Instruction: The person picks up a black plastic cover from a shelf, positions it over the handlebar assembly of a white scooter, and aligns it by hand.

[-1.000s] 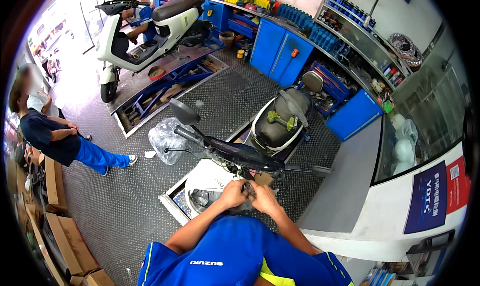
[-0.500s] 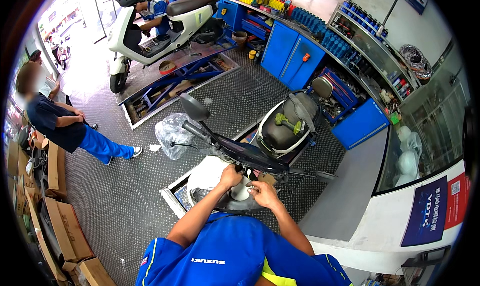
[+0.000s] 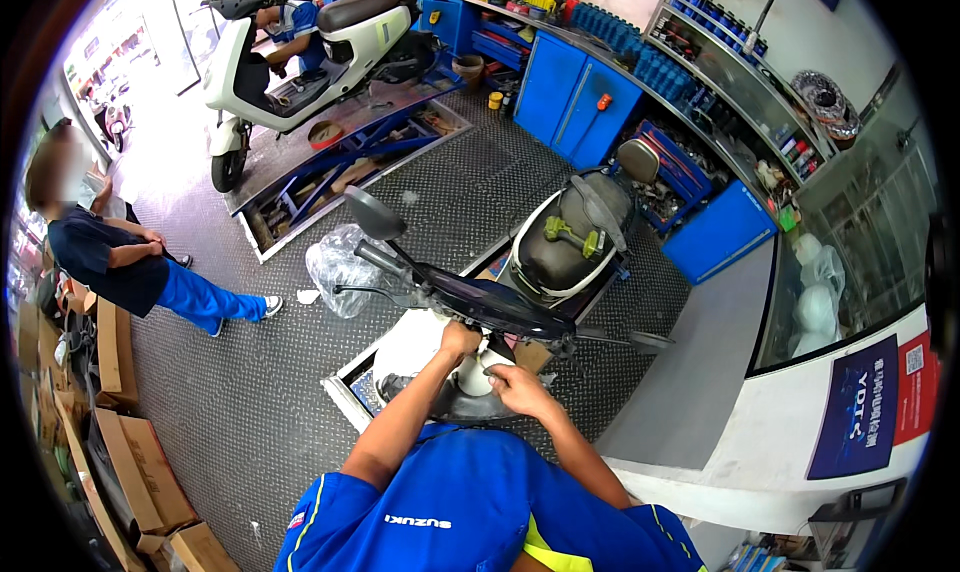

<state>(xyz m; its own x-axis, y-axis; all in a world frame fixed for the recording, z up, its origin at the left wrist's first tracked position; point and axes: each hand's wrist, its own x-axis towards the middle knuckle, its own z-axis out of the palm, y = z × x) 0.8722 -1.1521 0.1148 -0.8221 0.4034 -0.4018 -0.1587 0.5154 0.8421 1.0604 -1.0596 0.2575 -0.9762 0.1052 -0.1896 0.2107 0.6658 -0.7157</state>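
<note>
Grip unclear: L hand (image 3: 460,341) curled just below dark handlebar cover (image 3: 492,305), fingertips hidden; R hand (image 3: 521,389), fingers bent, at white part (image 3: 472,376) btwn hands, can't tell if holding.

- Head cam: left unit of a side-by-side fisheye pair, worn on the head; upright, unmirrored.
- Faced forward and steeply down; wearer's shirt (image 3: 430,487) filled bottom centre, forearms (image 3: 402,417) came in from the lower edge.
- Near range: left hand (image 3: 460,341) and right hand (image 3: 520,389) sat below frame centre.
- Near scooter (image 3: 505,310) was mid-frame, seen from above its front end, looking back toward the seat.
- Far range: white scooter (image 3: 234,82) upper left, blue cabinets (image 3: 550,87) toward the top.
- Very wide coverage; straight edges bowed toward the rim, corners black.
</note>
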